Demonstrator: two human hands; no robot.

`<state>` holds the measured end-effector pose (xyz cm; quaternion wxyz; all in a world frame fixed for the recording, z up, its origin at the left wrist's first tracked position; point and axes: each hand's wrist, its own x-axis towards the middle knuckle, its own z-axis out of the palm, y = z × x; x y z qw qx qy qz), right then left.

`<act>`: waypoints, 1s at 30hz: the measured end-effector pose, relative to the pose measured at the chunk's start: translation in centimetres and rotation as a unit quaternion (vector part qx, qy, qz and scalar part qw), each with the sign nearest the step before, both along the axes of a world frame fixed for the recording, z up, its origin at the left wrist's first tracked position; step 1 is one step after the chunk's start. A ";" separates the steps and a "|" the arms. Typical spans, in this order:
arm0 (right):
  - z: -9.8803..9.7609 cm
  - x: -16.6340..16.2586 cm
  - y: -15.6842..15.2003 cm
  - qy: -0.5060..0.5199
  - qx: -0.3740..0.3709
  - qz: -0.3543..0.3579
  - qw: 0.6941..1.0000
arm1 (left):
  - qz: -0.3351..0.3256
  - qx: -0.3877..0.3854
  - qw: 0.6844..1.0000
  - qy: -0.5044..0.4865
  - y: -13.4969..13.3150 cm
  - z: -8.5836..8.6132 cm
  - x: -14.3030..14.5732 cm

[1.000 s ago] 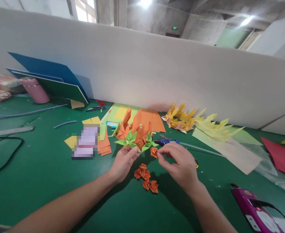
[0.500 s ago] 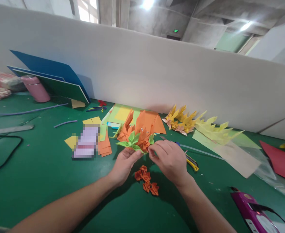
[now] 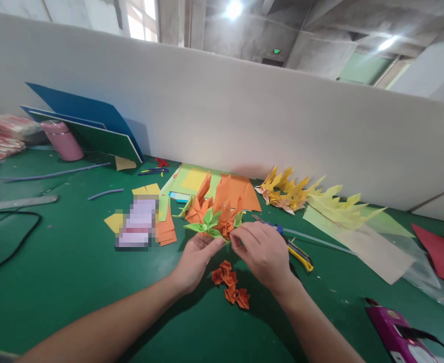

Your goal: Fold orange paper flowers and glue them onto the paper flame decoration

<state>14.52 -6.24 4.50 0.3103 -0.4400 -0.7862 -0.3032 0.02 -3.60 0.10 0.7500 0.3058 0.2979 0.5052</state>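
An orange folded-paper crown (image 3: 203,204) with tall points and green leaves is held up above the table. My left hand (image 3: 195,259) is closed on its lower front edge, thumb just below the bright green paper leaves (image 3: 209,222). On the crown's front sits a small orange paper flower (image 3: 226,227). The fingertips of my right hand (image 3: 263,252) pinch at this flower's right lower side; the exact contact is hidden behind the fingers. Several more orange paper flowers (image 3: 229,282) lie in a cluster on the table below the hands.
Left of the hands lie a blurred phone (image 3: 139,222) and orange paper strips (image 3: 166,232). A yellow utility knife (image 3: 301,258) and a glue gun with a clear stick (image 3: 278,229) are at the right. Behind stand a yellow paper crown (image 3: 286,191) and a pink bottle (image 3: 63,141).
The whole view has shifted slightly, so things appear a little further right and lower. Both hands keep their hold on the crown and flower, with hardly any visible movement.
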 end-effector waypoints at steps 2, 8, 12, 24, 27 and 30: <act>0.0 0.1 0.2 -0.007 -0.003 0.027 1.000 | 0.005 0.000 1.000 0.006 0.0 -0.1 0.0; -0.5 0.2 0.9 -0.003 -0.005 0.093 0.996 | 0.002 0.029 1.000 0.011 0.1 0.2 -0.1; -1.0 0.2 1.1 0.054 -0.048 0.098 0.993 | 0.012 0.041 0.999 0.006 0.1 0.4 0.0; 0.5 0.2 0.5 0.097 -0.111 0.092 0.985 | 0.015 0.053 0.998 0.005 0.0 0.6 0.0; 0.4 0.0 0.4 0.096 -0.100 0.094 0.986 | 0.012 0.052 0.999 0.011 0.0 0.6 0.0; 0.1 0.0 0.5 0.084 -0.093 0.091 0.988 | 0.010 0.052 0.999 0.008 0.0 0.6 0.0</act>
